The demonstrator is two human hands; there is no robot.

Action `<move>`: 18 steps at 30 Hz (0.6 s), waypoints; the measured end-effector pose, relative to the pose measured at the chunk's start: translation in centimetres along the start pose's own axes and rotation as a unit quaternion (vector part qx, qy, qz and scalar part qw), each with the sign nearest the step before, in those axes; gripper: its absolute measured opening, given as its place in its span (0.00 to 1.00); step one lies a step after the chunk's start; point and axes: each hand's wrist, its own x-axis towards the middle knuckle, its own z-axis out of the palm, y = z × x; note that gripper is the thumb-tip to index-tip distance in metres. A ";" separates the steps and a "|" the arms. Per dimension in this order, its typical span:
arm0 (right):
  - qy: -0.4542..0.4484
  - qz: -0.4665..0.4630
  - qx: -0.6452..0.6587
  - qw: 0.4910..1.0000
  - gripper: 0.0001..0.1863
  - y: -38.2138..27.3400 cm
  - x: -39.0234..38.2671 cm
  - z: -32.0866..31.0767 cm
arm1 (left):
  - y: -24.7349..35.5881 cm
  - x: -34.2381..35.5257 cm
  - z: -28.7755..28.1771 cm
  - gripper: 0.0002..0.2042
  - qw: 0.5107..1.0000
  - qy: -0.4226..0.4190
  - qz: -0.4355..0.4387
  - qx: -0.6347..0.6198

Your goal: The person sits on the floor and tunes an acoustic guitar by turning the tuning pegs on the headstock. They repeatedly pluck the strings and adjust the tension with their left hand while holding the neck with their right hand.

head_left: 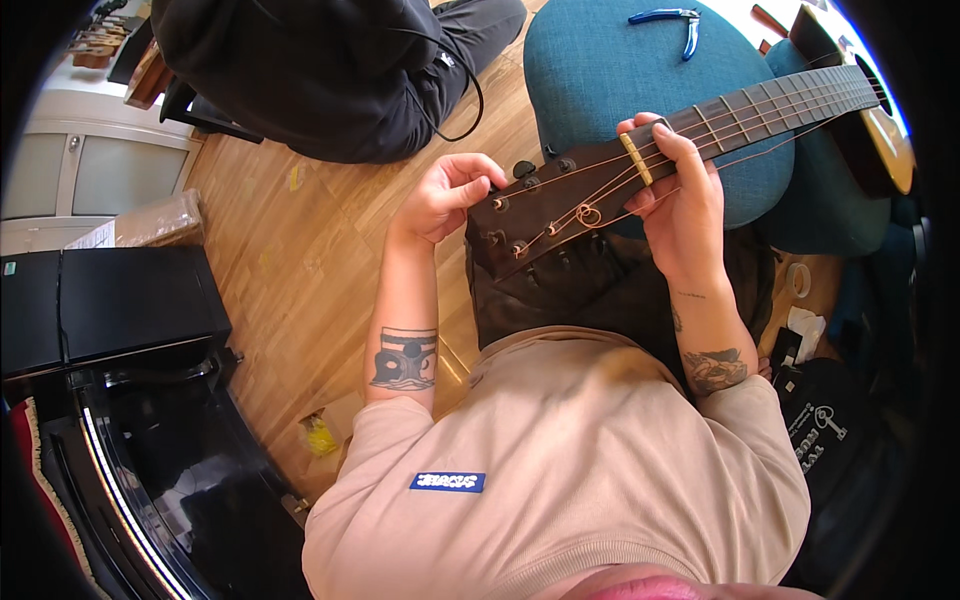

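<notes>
A guitar's dark headstock [515,218] lies in front of me, its neck [760,115] running to the upper right. My left hand [448,195] is closed, thumb and fingertips pinching a tuning peg at the headstock's far corner; the fingers mostly hide that peg. Another black tuning peg [524,168] shows beside them. My right hand [680,190] wraps the neck beside the pale nut [636,160], thumb over the strings, other fingers partly behind. Copper-coloured strings run to the posts, and one string end curls into a small coil [588,216] above the headstock.
Blue-handled pliers [690,25] rest on a teal cushioned seat [600,75] beneath the neck. A person in black clothes [310,80] sits close by at upper left. A glossy black piano-like cabinet [150,310] stands left. A tape roll [798,280] lies at right.
</notes>
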 end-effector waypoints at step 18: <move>0.017 -0.003 -0.008 1.000 0.15 0.2 -0.1 0.2 | 1.5 0.9 0.9 0.12 0.998 -0.006 0.057 0.017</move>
